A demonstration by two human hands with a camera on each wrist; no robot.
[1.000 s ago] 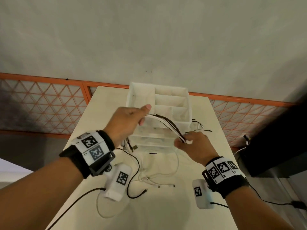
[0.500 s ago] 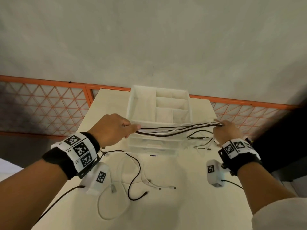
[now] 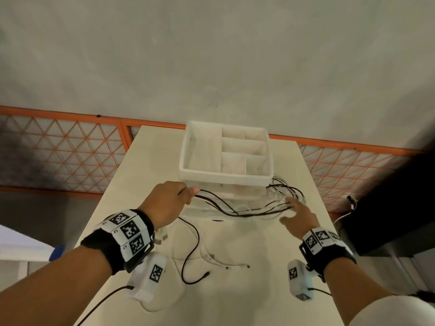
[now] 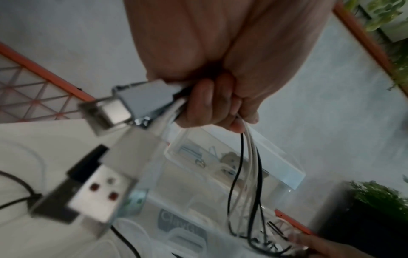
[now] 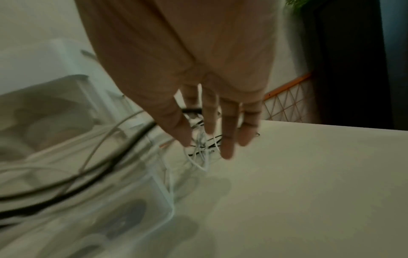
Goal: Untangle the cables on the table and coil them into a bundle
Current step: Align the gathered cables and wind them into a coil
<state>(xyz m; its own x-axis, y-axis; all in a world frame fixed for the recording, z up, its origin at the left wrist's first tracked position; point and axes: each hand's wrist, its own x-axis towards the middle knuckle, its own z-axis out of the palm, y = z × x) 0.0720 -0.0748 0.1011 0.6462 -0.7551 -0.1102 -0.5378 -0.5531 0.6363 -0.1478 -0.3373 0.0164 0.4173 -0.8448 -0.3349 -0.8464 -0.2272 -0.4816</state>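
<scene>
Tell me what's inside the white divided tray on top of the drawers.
The tray shows only bare white compartments; no cable lies inside. The floor behind its near wall is hidden.

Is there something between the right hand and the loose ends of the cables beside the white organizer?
Nothing visible stands in the way. The right hand is open, its fingers spread just above the tangled cable ends on the table. The white organizer sits to one side. The left hand grips the other ends.

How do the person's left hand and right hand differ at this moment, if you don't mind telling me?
The left hand is curled, gripping the cables near their plug ends; the right hand has straight, spread fingers and grips nothing. The left hand is raised before the organizer; the right hand is lower, beside its right corner. Both meet the same cables.
</scene>
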